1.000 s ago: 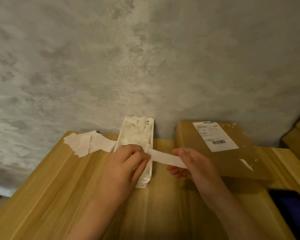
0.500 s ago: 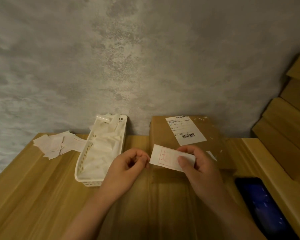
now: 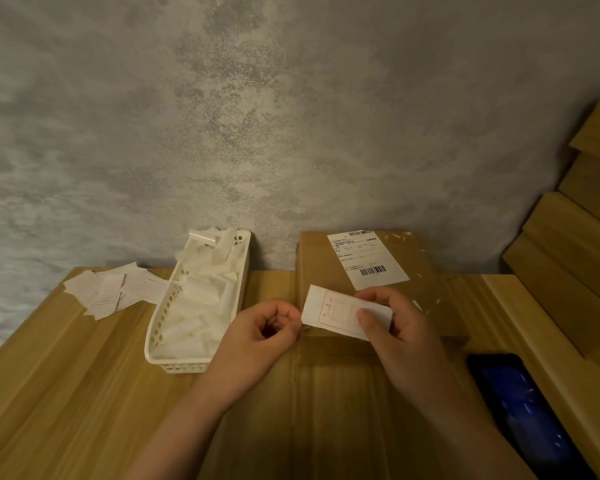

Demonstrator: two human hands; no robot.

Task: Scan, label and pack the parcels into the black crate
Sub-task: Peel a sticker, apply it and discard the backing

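A brown cardboard parcel (image 3: 416, 289) lies flat against the wall, with a white shipping label (image 3: 366, 259) stuck on its top. Just in front of it, my right hand (image 3: 402, 327) holds a white sticker with red print (image 3: 333, 311) between thumb and fingers. My left hand (image 3: 260, 336) has its fingers curled and pinches the sticker's left edge at its fingertips. No black crate is visible.
A white slotted basket (image 3: 160, 327) full of white paper strips stands left of my hands. Loose stickers (image 3: 111, 289) lie scattered at the table's far left. A dark phone (image 3: 527, 410) lies at the right. Stacked cardboard boxes (image 3: 575, 258) rise along the right edge.
The sticker has turned from a narrow strip edge-on to flat, showing its red print. My hands have shifted right of the basket, in front of the parcel. The view swung rightward.
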